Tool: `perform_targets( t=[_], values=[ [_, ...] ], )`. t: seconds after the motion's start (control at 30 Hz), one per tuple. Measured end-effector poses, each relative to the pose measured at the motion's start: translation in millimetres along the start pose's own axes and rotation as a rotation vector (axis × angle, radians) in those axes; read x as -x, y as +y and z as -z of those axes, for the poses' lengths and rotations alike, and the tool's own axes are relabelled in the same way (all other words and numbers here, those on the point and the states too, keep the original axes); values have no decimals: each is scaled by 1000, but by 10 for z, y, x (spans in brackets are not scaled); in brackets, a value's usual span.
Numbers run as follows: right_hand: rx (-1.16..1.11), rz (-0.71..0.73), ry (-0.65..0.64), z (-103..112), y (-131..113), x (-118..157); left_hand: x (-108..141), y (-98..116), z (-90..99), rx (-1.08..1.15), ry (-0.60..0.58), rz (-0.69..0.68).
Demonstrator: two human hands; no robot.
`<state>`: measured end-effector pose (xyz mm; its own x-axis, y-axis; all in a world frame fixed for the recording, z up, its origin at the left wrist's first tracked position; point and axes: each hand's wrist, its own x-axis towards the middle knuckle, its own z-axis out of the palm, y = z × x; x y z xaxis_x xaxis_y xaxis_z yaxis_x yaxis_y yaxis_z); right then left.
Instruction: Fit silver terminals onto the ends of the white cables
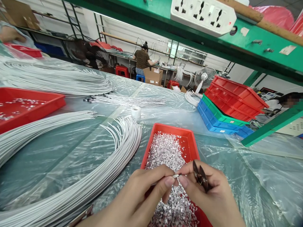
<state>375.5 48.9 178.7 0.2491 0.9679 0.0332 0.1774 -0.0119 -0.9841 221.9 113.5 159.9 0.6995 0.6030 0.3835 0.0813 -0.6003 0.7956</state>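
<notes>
Where the cable end (175, 176) sits: lower centre of the frame, held up over the red tray (193, 145); whitish, dark at the tip.
Left hand (148, 189): lower centre; grip pinching the cable end between thumb and forefinger.
Right hand (213, 195): lower right of centre; grip pinching the dark tip of the cable end, thumb against forefinger. Small dark snips (200, 176) tucked among its fingers, blades pointing upward and slightly apart.
Foil scraps (165, 151): silvery, heaped inside the red tray; some red base bare near its upper right corner.
White cable bundle (113, 173): curves from lower left up to centre, left of the tray; loose ends fanned near the top.
Tape roll (135, 113): white, upright, just above the bundle's ends.
Tabletop (224, 164): green, overlaid with wrinkled clear film.
Left tray (50, 105): red, cut by the left edge; scattered small bits within.
Stacked bins (234, 101): right of centre; red over green over blue.
Power strip (203, 15): white, on the green beam (151, 17), top of frame.
Background: person (142, 58) seated at upper centre in a striped top; white fan (204, 77) to the right.
</notes>
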Motion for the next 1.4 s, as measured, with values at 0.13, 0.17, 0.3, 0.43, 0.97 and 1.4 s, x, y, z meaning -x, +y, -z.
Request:
perform_targets(
  t=[0.13, 0.17, 0.3, 0.43, 0.97, 1.4],
  values=[
    [-43, -65, -38, 22, -6, -12, 14, -28, -20, -30, -4, -47],
    [-53, -85, -47, 30, -6, -17, 17, -38, -32, -49, 9, -59],
    [-100, -143, -91, 57, -1, -36, 20, -84, -83, -117, 146, -205],
    [-124, -156, -107, 63, 0, -51, 17, -116, -110, -159, 180, -282],
    [-148, -168, -115, 55, -10, -97, 26, -64, -67, 85, -29, 115],
    [-237, -228, -110, 26, 0, -114, 19, -74, -96, 257, -11, 246]
  ],
)
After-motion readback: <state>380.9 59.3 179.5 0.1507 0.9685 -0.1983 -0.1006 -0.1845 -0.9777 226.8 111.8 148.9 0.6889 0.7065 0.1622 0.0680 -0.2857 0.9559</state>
